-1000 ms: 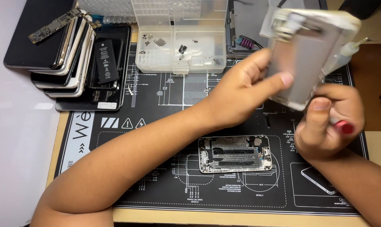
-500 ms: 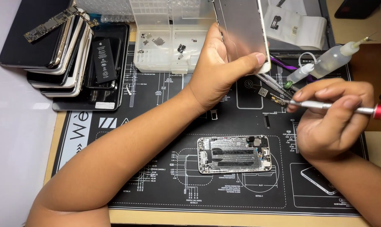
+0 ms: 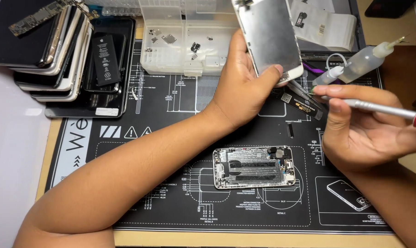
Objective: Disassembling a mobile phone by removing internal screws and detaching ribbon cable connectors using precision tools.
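Note:
My left hand [image 3: 242, 87] grips a phone screen panel [image 3: 267, 36] by its lower edge and holds it upright, metal back towards me, above the black work mat [image 3: 171, 138]. In my right hand [image 3: 359, 133] lies a silver screwdriver with a red cap [image 3: 382, 109], its tip at the lower edge of the panel. An opened phone body [image 3: 254, 167] with its inner parts bare lies flat on the mat below both hands. A small black part [image 3: 304, 104] rests on the mat just under the screwdriver tip.
A clear plastic parts tray [image 3: 185, 41] with small screws stands at the back. A stack of phones and a loose battery [image 3: 104, 59] fills the back left. A squeeze bottle [image 3: 362, 62] and tweezers [image 3: 302, 89] lie at the back right.
My left hand has carried the screen panel left and down from in front of my right hand. My right hand turned the screwdriver level and brought its tip to the panel's lower edge.

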